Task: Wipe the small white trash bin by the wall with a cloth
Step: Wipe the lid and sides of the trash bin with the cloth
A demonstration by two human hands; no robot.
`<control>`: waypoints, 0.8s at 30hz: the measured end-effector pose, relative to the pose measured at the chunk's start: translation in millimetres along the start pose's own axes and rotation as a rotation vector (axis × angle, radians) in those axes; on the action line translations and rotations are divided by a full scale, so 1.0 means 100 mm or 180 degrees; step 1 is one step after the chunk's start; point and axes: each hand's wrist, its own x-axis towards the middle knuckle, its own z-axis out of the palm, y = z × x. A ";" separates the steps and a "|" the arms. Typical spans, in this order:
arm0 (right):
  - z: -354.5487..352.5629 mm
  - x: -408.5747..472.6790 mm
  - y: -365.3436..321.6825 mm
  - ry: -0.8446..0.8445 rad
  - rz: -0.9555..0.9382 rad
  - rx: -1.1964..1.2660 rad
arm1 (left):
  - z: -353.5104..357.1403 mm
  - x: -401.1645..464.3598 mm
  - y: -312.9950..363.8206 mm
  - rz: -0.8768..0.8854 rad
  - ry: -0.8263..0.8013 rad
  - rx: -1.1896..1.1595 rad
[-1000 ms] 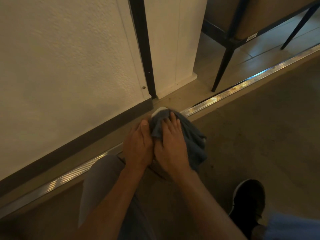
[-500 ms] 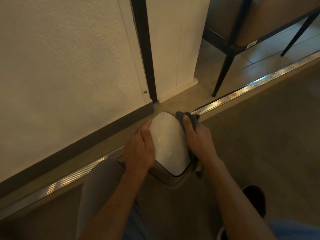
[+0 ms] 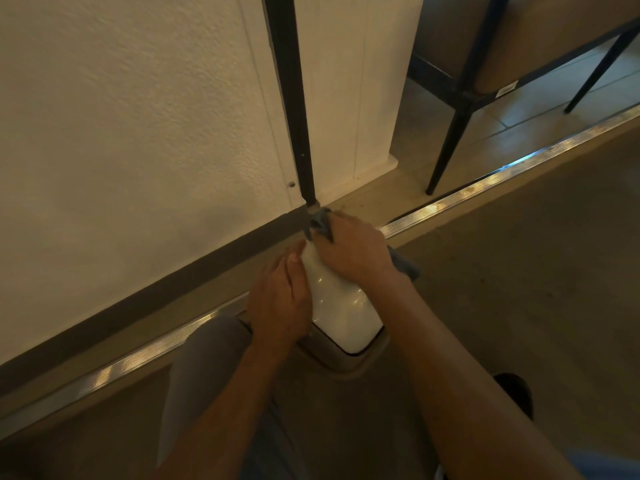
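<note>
I see the small white glossy plastic trash bin (image 3: 341,308) standing on the tan floor (image 3: 519,306), close to the cream textured wall (image 3: 121,116) and its dark baseboard (image 3: 173,282). All positions below are given relative to this bin. My left hand (image 3: 280,301) lies against the bin's left side, fingers curved onto the lid's left edge, thumb up toward the far end. My right hand (image 3: 353,251) covers the bin's far end, fingers curled over a dark grey-blue cloth (image 3: 320,223) and pressing it there; a fold of the cloth shows past the fingertips, another hangs out just right of the wrist. Whether the cloth touches the baseboard I cannot tell. A black vertical strip (image 3: 294,98) runs up the wall directly beyond the bin. A ribbed metal threshold strip (image 3: 485,188) crosses the floor behind the bin, left to right. A black-legged chair (image 3: 450,140) stands well beyond, to the right. My grey-trousered knee (image 3: 204,368) sits near-left of the bin; a dark shoe (image 3: 516,393) lies near-right.
</note>
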 end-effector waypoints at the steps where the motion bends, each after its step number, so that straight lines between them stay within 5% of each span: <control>1: 0.02 -0.04 0.00 0.0055 -0.0073 0.0022 | -0.01 -0.01 0.01 0.0008 0.0058 0.0034; 5: -0.07 -0.21 0.12 0.0418 0.0349 0.0306 | -0.03 0.00 0.05 0.0125 0.0003 0.0123; 10: -0.24 0.05 0.18 -0.0241 0.0938 0.0302 | -0.03 0.00 0.06 0.0144 -0.0059 0.0071; 15: -0.17 0.27 -0.04 -0.0762 0.0262 -0.0210 | 0.00 0.00 -0.02 0.0330 0.0061 0.0392; 21: -0.12 0.37 0.13 -0.0448 0.0670 -0.0132 | -0.03 0.01 0.06 0.0093 0.0064 0.0244; 24: -0.06 0.29 0.11 -0.0427 0.0199 -0.0364 | -0.05 0.01 0.06 0.0080 0.0093 0.0157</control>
